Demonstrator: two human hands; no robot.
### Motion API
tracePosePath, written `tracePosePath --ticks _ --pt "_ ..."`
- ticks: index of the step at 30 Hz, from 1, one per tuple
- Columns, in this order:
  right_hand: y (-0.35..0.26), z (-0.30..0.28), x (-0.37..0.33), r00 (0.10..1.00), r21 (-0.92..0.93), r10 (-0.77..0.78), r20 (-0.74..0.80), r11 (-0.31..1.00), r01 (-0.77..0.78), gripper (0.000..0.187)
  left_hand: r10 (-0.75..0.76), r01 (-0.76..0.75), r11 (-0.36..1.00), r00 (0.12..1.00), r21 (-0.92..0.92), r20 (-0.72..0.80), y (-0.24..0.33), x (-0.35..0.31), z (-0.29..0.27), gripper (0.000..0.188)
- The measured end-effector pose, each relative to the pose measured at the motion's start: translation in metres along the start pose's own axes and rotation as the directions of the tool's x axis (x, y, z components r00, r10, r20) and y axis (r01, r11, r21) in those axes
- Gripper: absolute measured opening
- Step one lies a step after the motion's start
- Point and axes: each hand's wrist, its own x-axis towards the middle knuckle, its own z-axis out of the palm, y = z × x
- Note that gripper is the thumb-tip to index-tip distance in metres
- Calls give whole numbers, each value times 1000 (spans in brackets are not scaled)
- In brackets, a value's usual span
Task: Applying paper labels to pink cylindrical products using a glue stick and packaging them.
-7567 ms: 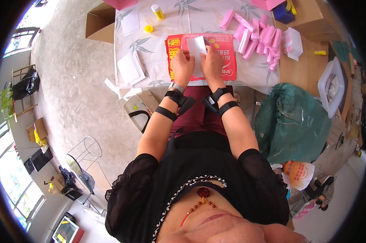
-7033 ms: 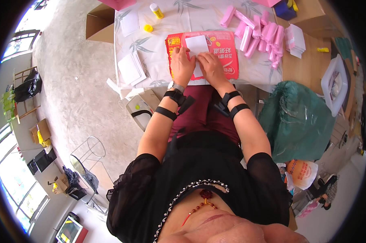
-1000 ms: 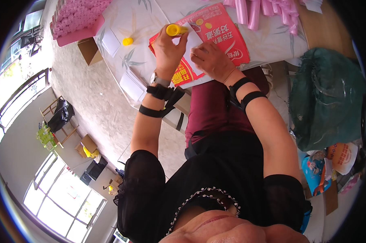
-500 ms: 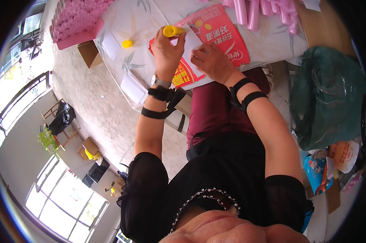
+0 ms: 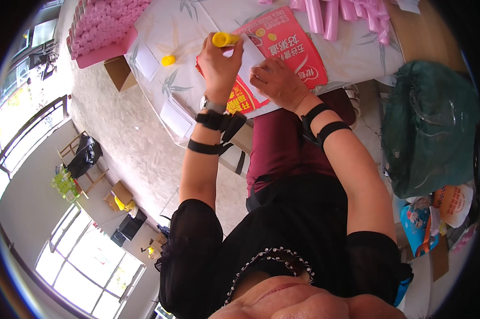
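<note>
While left hand (image 5: 220, 69) grips yellow glue stick (image 5: 226, 40), tip presumably down, over white paper (image 5: 251, 54), right hand (image 5: 281, 84) rests curled at paper's side, probably steadying it; cannot tell whether fingers pinch. Red sheet (image 5: 293, 45) lies beneath, perhaps shielding tablecloth (image 5: 185, 34). Yellow cap (image 5: 168, 60) sits apart.

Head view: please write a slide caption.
Left hand holding a yellow tube, right hand at white paper on a red sheet.

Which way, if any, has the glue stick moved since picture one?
Yes: the glue stick moved farther right of the yellow cap, into the left hand.
</note>
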Motion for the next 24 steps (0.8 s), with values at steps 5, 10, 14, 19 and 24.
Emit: tracePosePath --ticks 5,10,14,19,24 --pt "-1 0 0 1000 9 -9 26 1000 8 21 -93 93 996 995 11 -43 -13 -18 -21 26" --pt "-1 1 0 1000 -1 -11 27 1000 11 21 -103 102 991 995 -89 -7 2 4 3 27" --pt "1 2 -2 1000 -4 -1 32 1000 1 22 -26 26 997 1000 -75 -3 -1 4 5 26" --pt "-1 1 0 999 5 -9 32 1000 9 22 -65 66 998 997 25 -41 -9 -15 -18 25" --pt "-2 1 -1 1000 -20 -24 12 1000 24 22 -39 39 996 999 -74 0 -4 -4 -5 23"
